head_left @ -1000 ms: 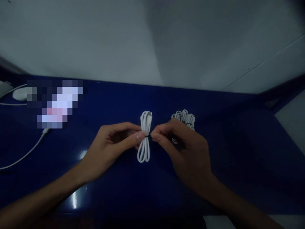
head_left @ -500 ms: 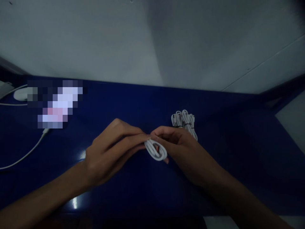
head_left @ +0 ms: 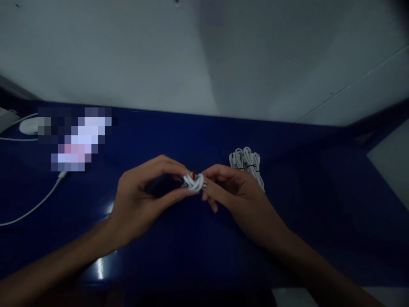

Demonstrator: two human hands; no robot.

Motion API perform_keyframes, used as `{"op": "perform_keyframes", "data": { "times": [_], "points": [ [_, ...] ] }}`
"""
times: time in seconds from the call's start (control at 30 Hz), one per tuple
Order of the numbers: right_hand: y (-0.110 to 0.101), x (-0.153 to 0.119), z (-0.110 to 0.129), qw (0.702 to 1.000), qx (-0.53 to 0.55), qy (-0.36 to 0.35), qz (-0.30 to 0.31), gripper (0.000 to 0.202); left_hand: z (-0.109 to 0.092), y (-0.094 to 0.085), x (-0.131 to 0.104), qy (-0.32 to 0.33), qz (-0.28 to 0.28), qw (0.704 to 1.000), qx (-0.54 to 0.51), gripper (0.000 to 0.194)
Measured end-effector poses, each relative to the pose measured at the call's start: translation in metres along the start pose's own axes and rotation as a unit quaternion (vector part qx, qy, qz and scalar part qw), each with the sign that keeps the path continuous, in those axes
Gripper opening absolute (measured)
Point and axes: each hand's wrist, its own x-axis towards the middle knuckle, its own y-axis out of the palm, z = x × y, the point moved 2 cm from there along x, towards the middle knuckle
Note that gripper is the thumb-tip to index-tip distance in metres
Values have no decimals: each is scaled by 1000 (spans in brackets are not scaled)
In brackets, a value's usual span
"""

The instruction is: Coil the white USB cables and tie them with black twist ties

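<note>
A coiled white cable [head_left: 194,183] is held up above the blue table, end-on to me, with a small orange-red and dark piece showing at its top. My left hand [head_left: 143,192] pinches the coil from the left between thumb and fingers. From the right, my right hand [head_left: 236,192] grips the same coil with its thumb and index finger; its lower fingers hang below. Behind my right hand lie several bundled white cables [head_left: 246,160], bound with dark ties and partly covered by that hand.
On the left of the blue table [head_left: 159,136] lies a pixelated bright device [head_left: 84,136] with a white cord [head_left: 35,209] running from it. A white rounded object [head_left: 28,126] sits beside it. A pale wall [head_left: 143,55] rises behind the table.
The cable coil has turned from a side-on loop to end-on and moved slightly left and up. My left hand has shifted its fingers, its thumb now under the coil.
</note>
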Motion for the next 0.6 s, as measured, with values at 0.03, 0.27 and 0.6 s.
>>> {"op": "perform_keyframes", "data": {
  "times": [0.03,0.27,0.6],
  "points": [
    [2,-1,1,999,-26,-22,-22,11,0,0,0,-13,-8,1000,-6,23],
    [9,-7,2,892,-313,-284,-161,17,3,-1,2,-83,-31,995,-38,18],
    [4,-7,5,943,-260,-180,-108,14,-4,0,1,-81,0,996,22,17]
  ]
}}
